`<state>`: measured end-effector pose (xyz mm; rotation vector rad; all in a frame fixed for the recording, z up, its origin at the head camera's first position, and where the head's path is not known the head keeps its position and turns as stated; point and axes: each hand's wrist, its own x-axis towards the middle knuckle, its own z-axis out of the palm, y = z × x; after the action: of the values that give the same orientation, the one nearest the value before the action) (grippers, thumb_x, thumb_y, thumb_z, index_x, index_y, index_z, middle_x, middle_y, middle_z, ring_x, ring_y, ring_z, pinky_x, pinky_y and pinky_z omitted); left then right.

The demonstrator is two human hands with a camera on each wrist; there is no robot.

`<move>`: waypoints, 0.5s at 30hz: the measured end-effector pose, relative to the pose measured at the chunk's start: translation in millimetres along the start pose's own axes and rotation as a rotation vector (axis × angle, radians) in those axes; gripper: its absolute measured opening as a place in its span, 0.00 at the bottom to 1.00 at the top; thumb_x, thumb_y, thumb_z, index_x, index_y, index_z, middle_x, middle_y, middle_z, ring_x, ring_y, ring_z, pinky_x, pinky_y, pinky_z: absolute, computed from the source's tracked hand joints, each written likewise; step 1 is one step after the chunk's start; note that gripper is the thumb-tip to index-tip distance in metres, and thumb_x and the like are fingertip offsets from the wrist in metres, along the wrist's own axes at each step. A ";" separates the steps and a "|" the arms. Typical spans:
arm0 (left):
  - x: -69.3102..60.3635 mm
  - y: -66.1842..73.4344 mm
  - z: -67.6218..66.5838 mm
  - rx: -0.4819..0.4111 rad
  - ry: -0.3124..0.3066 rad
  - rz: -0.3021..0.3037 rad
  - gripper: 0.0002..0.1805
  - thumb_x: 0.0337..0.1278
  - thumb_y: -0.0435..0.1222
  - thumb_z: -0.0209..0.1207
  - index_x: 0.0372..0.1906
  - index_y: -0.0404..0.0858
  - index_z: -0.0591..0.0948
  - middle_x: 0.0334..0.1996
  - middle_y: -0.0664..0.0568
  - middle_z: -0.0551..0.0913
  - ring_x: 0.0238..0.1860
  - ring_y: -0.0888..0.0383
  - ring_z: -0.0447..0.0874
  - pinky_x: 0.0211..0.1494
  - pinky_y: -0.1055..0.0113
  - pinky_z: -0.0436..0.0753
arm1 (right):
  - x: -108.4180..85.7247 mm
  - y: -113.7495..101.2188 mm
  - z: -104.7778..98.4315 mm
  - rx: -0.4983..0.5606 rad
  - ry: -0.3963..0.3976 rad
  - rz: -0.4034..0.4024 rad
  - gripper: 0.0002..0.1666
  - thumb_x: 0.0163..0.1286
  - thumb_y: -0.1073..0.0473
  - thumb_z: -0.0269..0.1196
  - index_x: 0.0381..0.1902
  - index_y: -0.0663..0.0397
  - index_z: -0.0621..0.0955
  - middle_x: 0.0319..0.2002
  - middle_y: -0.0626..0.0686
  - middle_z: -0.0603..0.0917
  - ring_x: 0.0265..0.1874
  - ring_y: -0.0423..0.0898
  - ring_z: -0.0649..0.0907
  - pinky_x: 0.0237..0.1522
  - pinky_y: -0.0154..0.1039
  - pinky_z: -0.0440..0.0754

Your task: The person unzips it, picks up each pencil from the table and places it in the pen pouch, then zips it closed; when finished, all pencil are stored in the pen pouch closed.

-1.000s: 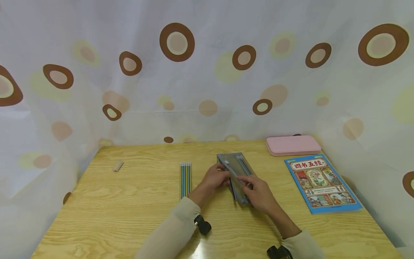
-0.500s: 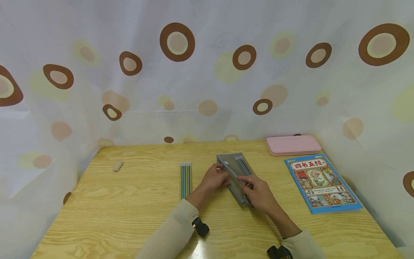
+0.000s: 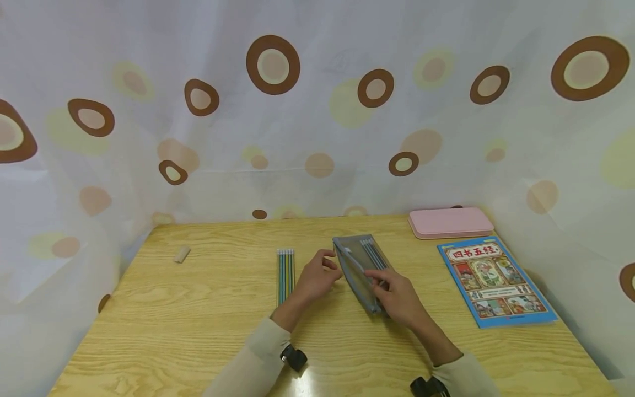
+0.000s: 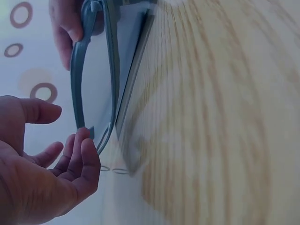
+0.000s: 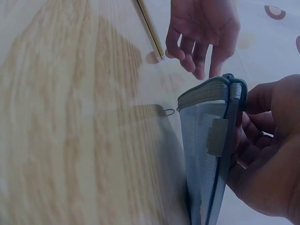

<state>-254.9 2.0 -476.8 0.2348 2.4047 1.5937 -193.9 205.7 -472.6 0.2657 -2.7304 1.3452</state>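
Note:
A grey mesh zip pencil pouch (image 3: 354, 242) lies slanted in the middle of the table, its zip side gaping in the left wrist view. Several pencils (image 3: 375, 255) show through its right part. My right hand (image 3: 401, 298) pinches the upper zip edge between thumb and fingers; in the right wrist view the pouch (image 5: 201, 136) stands away from the tabletop at that edge. Beside the pouch's left edge is my left hand (image 3: 315, 277), fingers loosely bent and nothing between them. To its left lies a row of striped pencils (image 3: 285, 267), its near end partly hidden by the left arm.
A small beige block (image 3: 182, 254), perhaps an eraser, lies at the far left. At the back right sits a pink case (image 3: 450, 223), with a blue-bordered book (image 3: 496, 282) in front of it. A patterned white sheet (image 3: 317, 121) hangs around the table.
My left hand has come out of the pouch opening and moved left. Dark pencil-like ends at the pouch's near edge are no longer visible. The right hand keeps its hold.

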 end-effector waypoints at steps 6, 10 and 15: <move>-14.1 -1.4 -16.0 0.069 0.040 0.073 0.27 0.59 0.38 0.57 0.64 0.42 0.69 0.48 0.47 0.78 0.43 0.55 0.81 0.35 0.65 0.78 | -1.3 -0.8 0.0 0.004 -0.007 -0.014 0.18 0.69 0.67 0.56 0.55 0.58 0.82 0.35 0.49 0.79 0.27 0.38 0.73 0.26 0.32 0.72; -21.1 -4.2 -28.4 0.089 0.051 0.109 0.26 0.60 0.36 0.55 0.64 0.39 0.69 0.49 0.43 0.77 0.43 0.54 0.80 0.35 0.65 0.77 | -1.9 -1.3 0.0 0.007 -0.008 -0.024 0.18 0.69 0.67 0.55 0.54 0.58 0.82 0.34 0.50 0.79 0.26 0.37 0.72 0.25 0.32 0.71; -27.2 -11.0 -42.3 0.144 0.077 0.112 0.26 0.62 0.35 0.54 0.65 0.38 0.68 0.50 0.42 0.76 0.44 0.54 0.79 0.34 0.65 0.78 | -2.0 -0.8 0.1 0.001 -0.012 -0.029 0.18 0.69 0.67 0.55 0.55 0.58 0.81 0.34 0.50 0.79 0.25 0.37 0.72 0.25 0.33 0.71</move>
<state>-241.2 -46.9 -468.0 0.3464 2.6121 1.5013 -191.7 205.4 -472.3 0.3131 -2.7246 1.3414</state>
